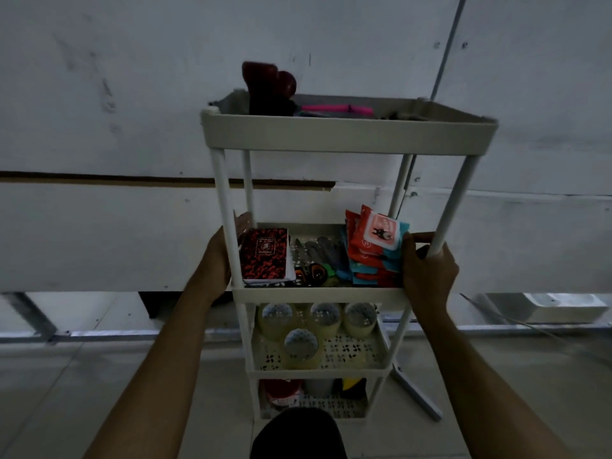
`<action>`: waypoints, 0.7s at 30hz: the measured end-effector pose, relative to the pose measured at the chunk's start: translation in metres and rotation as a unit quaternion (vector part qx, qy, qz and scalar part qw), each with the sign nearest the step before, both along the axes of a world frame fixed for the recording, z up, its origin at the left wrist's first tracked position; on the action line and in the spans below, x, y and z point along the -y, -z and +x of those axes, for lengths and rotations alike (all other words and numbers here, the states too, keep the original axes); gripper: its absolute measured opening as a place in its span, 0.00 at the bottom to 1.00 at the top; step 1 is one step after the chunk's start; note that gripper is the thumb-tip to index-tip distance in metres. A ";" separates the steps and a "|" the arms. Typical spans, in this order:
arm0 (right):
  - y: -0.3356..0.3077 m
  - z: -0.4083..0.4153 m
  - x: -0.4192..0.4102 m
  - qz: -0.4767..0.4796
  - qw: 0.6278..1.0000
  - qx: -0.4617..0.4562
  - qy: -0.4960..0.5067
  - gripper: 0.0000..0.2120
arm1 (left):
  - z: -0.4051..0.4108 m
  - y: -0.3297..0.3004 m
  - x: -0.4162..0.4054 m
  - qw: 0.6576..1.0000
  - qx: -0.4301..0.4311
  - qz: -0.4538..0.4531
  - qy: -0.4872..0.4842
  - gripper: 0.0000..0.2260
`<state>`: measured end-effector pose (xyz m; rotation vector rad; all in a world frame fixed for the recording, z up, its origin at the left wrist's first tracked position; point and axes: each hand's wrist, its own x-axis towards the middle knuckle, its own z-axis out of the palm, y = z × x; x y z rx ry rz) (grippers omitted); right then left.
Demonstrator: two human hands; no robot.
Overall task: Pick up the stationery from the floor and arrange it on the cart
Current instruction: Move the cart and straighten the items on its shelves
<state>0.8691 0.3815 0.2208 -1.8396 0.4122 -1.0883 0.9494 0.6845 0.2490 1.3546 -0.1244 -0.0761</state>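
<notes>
We see one white cart (pixel 347 135) with four shelves. Top shelf: a dark red object (pixel 265 87) and one pink pen (pixel 334 109). Second shelf: one red notebook (pixel 263 255), scissors (pixel 313 268), and a stack of red and blue packets (pixel 374 250). Third shelf: four tape rolls (pixel 301 341). Our right hand (pixel 427 273) curls round the right front post; our left hand (pixel 220 260) presses flat-fingered against the left side, partly hidden.

White four-tier cart (pixel 347 135) upright; red-black notebooks (pixel 265 253), scissors (pixel 311 270), possibly packets (pixel 374 250) on second tier.
</notes>
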 end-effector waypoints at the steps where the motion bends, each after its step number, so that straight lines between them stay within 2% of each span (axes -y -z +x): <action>1: -0.002 -0.001 0.000 0.004 1.000 -0.003 0.000 0.06 | -0.010 0.001 0.003 0.999 0.037 -0.033 -0.021 0.23; 4: 0.001 -0.003 0.002 0.005 1.000 0.006 -0.026 0.06 | -0.042 0.006 0.008 0.978 0.175 -0.029 -0.107 0.29; 5: -0.001 -0.005 0.001 0.008 0.999 0.014 -0.037 0.06 | -0.047 0.009 0.013 0.967 0.213 -0.013 -0.141 0.28; 7: -0.001 -0.006 0.003 0.023 0.998 0.021 -0.058 0.07 | -0.050 0.012 0.021 0.958 0.232 0.018 -0.166 0.22; 9: -0.002 -0.008 0.002 0.032 0.997 0.025 -0.070 0.10 | -0.048 0.012 0.025 0.960 0.208 0.037 -0.183 0.18; 14: -0.009 -0.006 0.004 0.055 0.995 0.010 -0.087 0.13 | -0.032 0.011 0.020 0.980 0.146 0.004 -0.132 0.23; 19: -0.009 -0.010 0.005 0.112 0.989 -0.019 -0.092 0.11 | -0.040 0.011 0.022 0.983 0.118 0.017 -0.143 0.24; 21: -0.013 -0.013 0.005 0.119 0.986 -0.050 -0.109 0.10 | -0.044 0.006 0.023 0.983 0.078 0.037 -0.163 0.22</action>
